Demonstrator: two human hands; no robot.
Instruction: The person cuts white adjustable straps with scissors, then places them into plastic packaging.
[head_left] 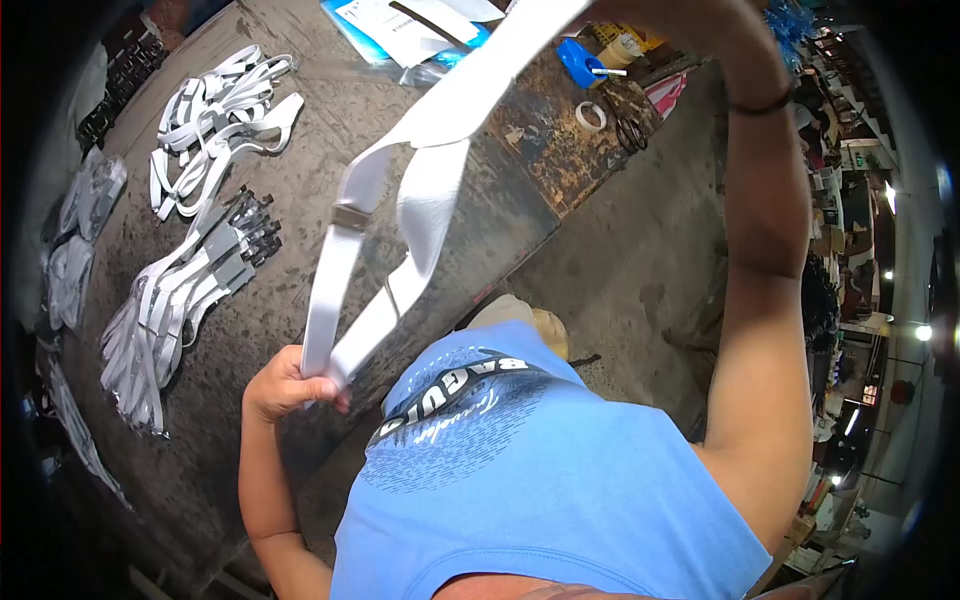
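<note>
A pair of white elastic suspenders [432,200] stretches diagonally between my hands, with two straps joining into one wider band. Metal slide adjusters sit on both straps. My left hand [287,387] is closed around the looped lower end near the table edge. At the top edge of the view, my right hand [665,18] is raised and partly cut off; the upper band runs taut to it, but its fingertips are hidden. Left of the held pair, a bundle of white straps with grey metal clips [190,290] lies on the table, below a loose heap of white straps [215,130].
The worn dark table [330,120] ends in an edge right of my left hand. Plastic packets [420,30], a blue tape dispenser [580,63], a tape roll [591,117] and scissors [631,134] lie at the far side. Clear plastic bags [82,230] lie at left.
</note>
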